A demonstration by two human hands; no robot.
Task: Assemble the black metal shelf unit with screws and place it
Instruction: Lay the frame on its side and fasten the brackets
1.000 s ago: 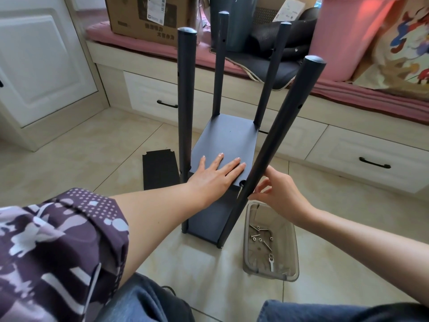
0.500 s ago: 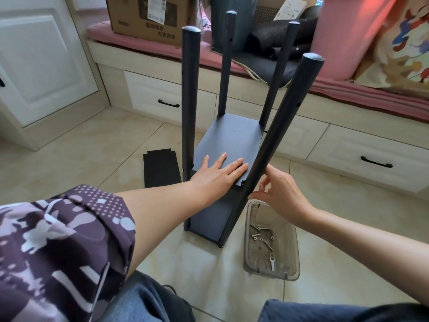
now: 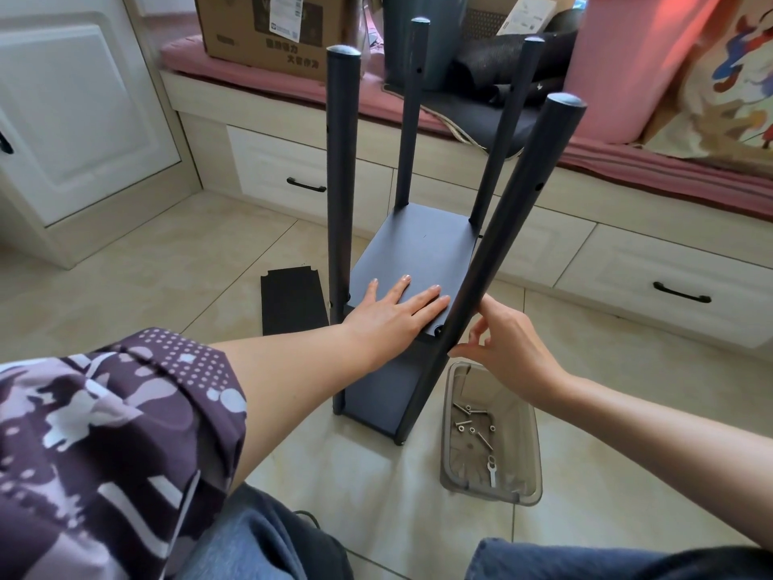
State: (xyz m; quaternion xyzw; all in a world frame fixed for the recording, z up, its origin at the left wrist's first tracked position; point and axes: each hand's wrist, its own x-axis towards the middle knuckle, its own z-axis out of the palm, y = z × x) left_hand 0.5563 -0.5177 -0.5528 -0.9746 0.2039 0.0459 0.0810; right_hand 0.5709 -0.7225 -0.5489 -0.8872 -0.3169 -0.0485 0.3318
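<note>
right hand (image 3: 508, 349) shifted (slightly); shelf (image 3: 418, 249) pressed

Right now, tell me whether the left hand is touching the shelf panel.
Touching. The head view shows the left hand lying flat, fingers straight, on the shelf panel.

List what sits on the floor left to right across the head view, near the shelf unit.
Loose black panel → shelf unit, with the left hand flat on its shelf → right hand, fingers at the near right post → clear tray holding screws.
</note>
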